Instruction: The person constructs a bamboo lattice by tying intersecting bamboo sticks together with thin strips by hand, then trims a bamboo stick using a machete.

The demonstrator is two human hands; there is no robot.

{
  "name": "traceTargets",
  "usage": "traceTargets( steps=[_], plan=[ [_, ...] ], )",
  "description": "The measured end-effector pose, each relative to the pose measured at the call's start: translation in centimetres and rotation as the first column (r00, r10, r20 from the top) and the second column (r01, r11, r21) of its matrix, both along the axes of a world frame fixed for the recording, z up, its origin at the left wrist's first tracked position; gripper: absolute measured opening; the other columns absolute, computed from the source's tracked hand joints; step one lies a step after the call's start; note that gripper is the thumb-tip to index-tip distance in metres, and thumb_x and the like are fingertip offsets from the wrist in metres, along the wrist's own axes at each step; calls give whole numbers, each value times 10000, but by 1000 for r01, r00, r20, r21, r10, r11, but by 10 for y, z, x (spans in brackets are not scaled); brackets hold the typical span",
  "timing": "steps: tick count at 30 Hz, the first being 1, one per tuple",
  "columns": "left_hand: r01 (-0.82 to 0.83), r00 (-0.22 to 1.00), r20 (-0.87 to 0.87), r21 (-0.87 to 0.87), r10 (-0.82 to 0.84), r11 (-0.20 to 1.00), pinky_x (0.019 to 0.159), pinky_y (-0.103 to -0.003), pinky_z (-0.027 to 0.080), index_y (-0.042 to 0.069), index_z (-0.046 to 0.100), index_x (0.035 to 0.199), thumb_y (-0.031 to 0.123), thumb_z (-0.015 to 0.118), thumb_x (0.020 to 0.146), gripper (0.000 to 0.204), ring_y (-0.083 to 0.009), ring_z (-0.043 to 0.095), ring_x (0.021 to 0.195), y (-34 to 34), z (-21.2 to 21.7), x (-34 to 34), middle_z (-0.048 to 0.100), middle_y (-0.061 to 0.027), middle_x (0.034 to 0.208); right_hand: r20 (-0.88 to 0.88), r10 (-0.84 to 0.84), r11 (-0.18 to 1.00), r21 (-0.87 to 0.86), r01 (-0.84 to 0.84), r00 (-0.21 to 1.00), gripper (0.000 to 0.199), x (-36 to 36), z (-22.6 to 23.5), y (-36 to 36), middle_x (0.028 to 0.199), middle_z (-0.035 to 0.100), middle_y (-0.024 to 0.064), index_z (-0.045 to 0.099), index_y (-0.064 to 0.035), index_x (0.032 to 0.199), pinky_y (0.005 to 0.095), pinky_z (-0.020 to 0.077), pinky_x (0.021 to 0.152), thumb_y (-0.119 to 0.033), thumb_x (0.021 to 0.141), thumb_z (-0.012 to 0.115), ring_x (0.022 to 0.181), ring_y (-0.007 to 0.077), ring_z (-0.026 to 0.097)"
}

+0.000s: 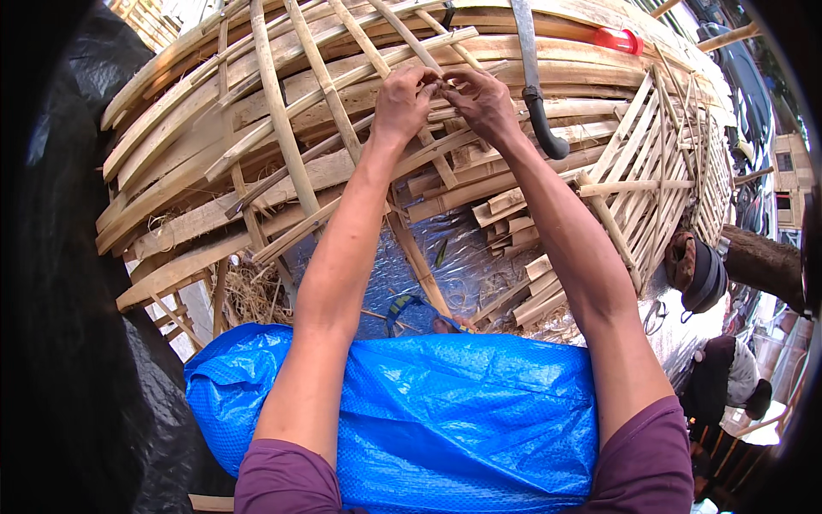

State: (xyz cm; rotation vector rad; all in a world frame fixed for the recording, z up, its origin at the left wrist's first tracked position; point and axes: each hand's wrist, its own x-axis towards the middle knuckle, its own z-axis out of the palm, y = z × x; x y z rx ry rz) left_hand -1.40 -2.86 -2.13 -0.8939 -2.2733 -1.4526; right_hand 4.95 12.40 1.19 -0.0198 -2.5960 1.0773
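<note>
My left hand (402, 104) and my right hand (483, 104) meet fingertip to fingertip over a lattice of bamboo strips (282, 120). Both are closed in a pinch. Whatever lies between the fingers is too small and hidden to make out. Under them, a long pale strip (368, 75) crosses several others at a slant. Just right of my right hand lies a long curved blade (526, 43) with a black hooked handle (545, 128).
Stacked split bamboo (171, 201) lies beneath the lattice. A red plastic cup (618, 40) rests on the far slats. Blue tarp (462, 411) covers my lap. A finished-looking slatted panel (655, 163) stands right, near a striped cap (704, 278). Black sheeting (77, 257) hangs left.
</note>
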Motion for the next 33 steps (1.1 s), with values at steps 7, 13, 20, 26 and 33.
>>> traceTargets(
  steps=[7, 13, 20, 26, 33],
  plan=[
    [72, 957, 269, 123, -104, 990, 795, -354, 536, 45, 669, 1060, 74, 719, 813, 254, -290, 692, 893, -4, 11, 2, 711, -140, 957, 60, -98, 987, -124, 105, 993, 264, -3, -2, -1, 966, 725, 137, 735, -70, 1044, 326, 559, 709, -223, 829, 751, 767, 207, 707],
    [-79, 994, -73, -38, 76, 996, 765, -365, 547, 44, 675, 1033, 47, 668, 855, 178, -310, 691, 875, -6, 7, 6, 709, -141, 936, -49, -69, 993, -95, 64, 996, 280, 4, -1, -11, 968, 721, 132, 729, -56, 1055, 311, 556, 713, -183, 808, 766, 801, 210, 710],
    [-240, 946, -276, -238, 171, 941, 760, -444, 544, 79, 723, 977, 69, 619, 873, 148, -341, 678, 836, -5, 8, 7, 691, -134, 882, -210, 2, 979, 197, 41, 978, 349, 14, -15, -6, 1080, 671, 90, 704, -132, 1124, 390, 527, 849, -183, 779, 736, 967, 286, 655],
    [-171, 980, -166, -391, 114, 904, 789, -446, 548, 84, 725, 984, 34, 574, 862, 200, -340, 680, 868, -8, 20, 3, 700, -125, 934, -114, -62, 949, 300, 94, 992, 344, 18, -17, -8, 1063, 661, 99, 676, -184, 1171, 420, 535, 815, -165, 829, 638, 956, 311, 654],
    [-143, 985, -148, -424, 88, 894, 824, -430, 546, 90, 723, 1006, 34, 561, 861, 224, -324, 676, 922, -11, 23, 4, 700, -137, 994, -87, -38, 903, 424, 72, 996, 335, 20, -6, -12, 987, 667, 111, 660, -182, 1177, 437, 554, 749, -126, 857, 579, 849, 327, 679]
  ],
)
